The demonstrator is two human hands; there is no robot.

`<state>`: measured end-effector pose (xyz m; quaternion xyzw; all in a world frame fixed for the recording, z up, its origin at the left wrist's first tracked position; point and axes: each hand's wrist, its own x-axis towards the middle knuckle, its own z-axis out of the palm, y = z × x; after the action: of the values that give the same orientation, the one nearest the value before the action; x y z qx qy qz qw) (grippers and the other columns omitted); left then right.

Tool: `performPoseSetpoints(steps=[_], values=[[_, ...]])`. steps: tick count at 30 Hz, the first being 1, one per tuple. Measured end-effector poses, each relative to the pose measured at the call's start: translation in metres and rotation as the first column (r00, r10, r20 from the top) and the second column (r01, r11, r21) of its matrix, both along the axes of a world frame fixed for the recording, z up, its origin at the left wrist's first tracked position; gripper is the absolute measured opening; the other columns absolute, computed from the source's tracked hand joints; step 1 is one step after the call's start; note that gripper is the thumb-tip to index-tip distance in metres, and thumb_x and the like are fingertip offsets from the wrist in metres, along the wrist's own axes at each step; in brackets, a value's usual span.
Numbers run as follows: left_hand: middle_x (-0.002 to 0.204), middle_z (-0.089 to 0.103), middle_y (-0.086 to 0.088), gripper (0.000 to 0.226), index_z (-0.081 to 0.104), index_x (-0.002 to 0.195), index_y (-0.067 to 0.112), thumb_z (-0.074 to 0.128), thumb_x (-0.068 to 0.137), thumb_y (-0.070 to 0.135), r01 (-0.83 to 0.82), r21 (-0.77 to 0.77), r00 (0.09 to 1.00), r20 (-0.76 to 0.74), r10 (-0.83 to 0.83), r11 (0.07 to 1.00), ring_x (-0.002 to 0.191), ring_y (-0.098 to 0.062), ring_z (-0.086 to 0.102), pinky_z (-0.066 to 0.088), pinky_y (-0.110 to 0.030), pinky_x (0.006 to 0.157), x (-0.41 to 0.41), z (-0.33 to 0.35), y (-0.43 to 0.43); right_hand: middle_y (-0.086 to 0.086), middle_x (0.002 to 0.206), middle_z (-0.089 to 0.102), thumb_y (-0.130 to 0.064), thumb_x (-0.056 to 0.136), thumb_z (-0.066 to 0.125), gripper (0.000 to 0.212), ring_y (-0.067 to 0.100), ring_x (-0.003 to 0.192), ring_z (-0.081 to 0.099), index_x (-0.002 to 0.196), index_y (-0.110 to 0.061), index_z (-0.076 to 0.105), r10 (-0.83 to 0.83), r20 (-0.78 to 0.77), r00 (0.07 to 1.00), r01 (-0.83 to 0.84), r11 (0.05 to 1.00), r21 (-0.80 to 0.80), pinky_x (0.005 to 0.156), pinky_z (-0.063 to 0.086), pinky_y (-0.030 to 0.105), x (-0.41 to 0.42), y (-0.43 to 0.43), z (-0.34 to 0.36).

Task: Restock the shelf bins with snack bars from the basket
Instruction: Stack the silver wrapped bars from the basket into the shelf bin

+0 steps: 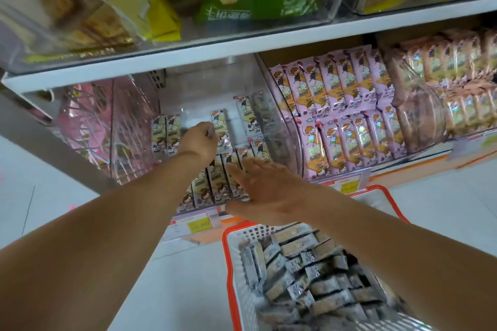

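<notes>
While our left hand [200, 140] pinches a snack bar [221, 126] upright, our spread right hand [266, 191] steadies the bin's [199, 94] front-edge row [212, 188]; releasing early could topple both.

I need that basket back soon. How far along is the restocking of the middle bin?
Partly done. A front row of bars stands in the clear bin, with a few behind. The left hand pinches one bar upright mid-bin; the right hand lies flat against the front row. The bin's back is mostly bare, and the basket holds many bars.
</notes>
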<state>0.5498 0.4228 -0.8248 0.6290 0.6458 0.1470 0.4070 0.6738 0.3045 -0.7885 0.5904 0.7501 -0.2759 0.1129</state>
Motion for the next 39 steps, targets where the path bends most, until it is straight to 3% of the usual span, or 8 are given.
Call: performPoseSetpoints(steps=[5, 8, 13, 19, 24, 29, 35, 39], values=[[0.14, 0.05, -0.02, 0.045, 0.039, 0.147, 0.014, 0.033, 0.103, 0.006, 0.043, -0.039, 0.999, 0.034, -0.042, 0.998, 0.057, -0.01, 0.042, 0.036, -0.007, 0.041, -0.008, -0.004, 0.0, 0.005, 0.161, -0.02, -0.052, 0.101, 0.019, 0.063, 0.021, 0.147, -0.021, 0.156, -0.029, -0.002, -0.188, -0.186, 0.964, 0.157, 0.973, -0.169, 0.118, -0.007, 0.043, -0.009, 0.012, 0.011], [0.141, 0.05, -0.014, 0.044, 0.04, 0.145, 0.016, 0.032, 0.103, 0.006, 0.016, -0.042, 0.998, 0.067, -0.013, 0.999, 0.067, -0.012, 0.052, 0.04, -0.006, 0.047, -0.007, -0.003, 0.002, 0.008, 0.16, -0.02, -0.042, 0.103, 0.026, 0.065, 0.025, 0.147, -0.02, 0.156, -0.022, -0.004, -0.274, -0.174, 0.946, 0.272, 0.962, -0.031, 0.119, -0.004, 0.043, -0.009, 0.033, 0.002], [0.149, 0.042, -0.005, 0.051, 0.039, 0.146, 0.016, 0.041, 0.099, -0.004, 0.106, -0.088, 0.988, 0.122, -0.095, 0.99, 0.136, -0.022, 0.04, 0.032, -0.027, 0.111, -0.006, -0.008, 0.002, 0.016, 0.159, -0.021, -0.018, 0.096, 0.051, 0.088, 0.031, 0.149, -0.011, 0.152, -0.006, -0.015, -0.33, 0.029, 0.944, 0.329, 0.943, 0.043, 0.12, 0.011, 0.043, -0.014, 0.066, -0.023], [0.153, 0.035, -0.004, 0.056, 0.033, 0.149, 0.016, 0.036, 0.098, -0.007, 0.161, -0.123, 0.976, 0.165, -0.14, 0.979, 0.141, -0.019, 0.033, 0.026, -0.026, 0.114, -0.005, -0.01, 0.004, 0.014, 0.162, -0.007, -0.016, 0.094, 0.054, 0.087, 0.029, 0.149, 0.003, 0.153, -0.002, -0.008, -0.325, 0.066, 0.943, 0.314, 0.939, 0.14, 0.12, 0.018, 0.04, -0.013, 0.074, -0.028], [0.156, 0.03, -0.003, 0.063, 0.026, 0.153, 0.022, 0.032, 0.097, -0.007, 0.178, -0.133, 0.979, 0.128, -0.161, 0.975, 0.119, -0.012, 0.043, 0.035, 0.002, 0.064, 0.002, -0.011, 0.004, 0.015, 0.161, -0.002, -0.021, 0.096, 0.054, 0.084, 0.03, 0.148, 0.006, 0.153, -0.001, -0.004, -0.281, 0.088, 0.956, 0.264, 0.95, 0.163, 0.119, 0.021, 0.04, -0.011, 0.071, -0.03], [0.16, 0.02, 0.001, 0.07, 0.023, 0.153, 0.027, 0.033, 0.095, -0.01, 0.179, -0.148, 0.977, 0.144, -0.158, 0.973, 0.146, -0.017, 0.021, 0.021, -0.017, 0.106, 0.01, -0.003, 0.007, 0.016, 0.159, 0.002, -0.024, 0.093, 0.059, 0.085, 0.03, 0.146, 0.011, 0.153, -0.001, 0.003, -0.264, 0.103, 0.959, 0.245, 0.954, 0.171, 0.116, 0.024, 0.039, -0.011, 0.073, -0.03], [0.143, 0.046, -0.006, 0.059, 0.043, 0.143, 0.018, 0.032, 0.093, -0.012, 0.065, 0.033, 0.99, 0.12, -0.068, 0.997, 0.118, -0.023, 0.051, 0.043, -0.015, 0.069, 0.008, 0.011, -0.013, 0.019, 0.155, 0.019, -0.013, 0.091, 0.058, 0.071, 0.031, 0.144, 0.018, 0.15, -0.003, 0.021, -0.308, -0.078, 0.948, 0.317, 0.908, 0.274, 0.117, 0.027, 0.041, -0.01, 0.062, -0.029], [0.126, 0.056, -0.008, 0.05, 0.062, 0.121, 0.015, 0.037, 0.086, -0.011, -0.022, 0.359, 0.999, 0.045, 0.007, 0.933, 0.114, -0.026, 0.054, 0.047, -0.032, 0.096, -0.004, 0.024, -0.04, 0.013, 0.138, 0.045, -0.005, 0.089, 0.053, 0.054, 0.028, 0.128, 0.043, 0.142, -0.007, 0.041, -0.208, -0.297, 0.932, 0.323, 0.848, 0.419, 0.108, 0.038, 0.037, -0.006, 0.039, -0.005]])
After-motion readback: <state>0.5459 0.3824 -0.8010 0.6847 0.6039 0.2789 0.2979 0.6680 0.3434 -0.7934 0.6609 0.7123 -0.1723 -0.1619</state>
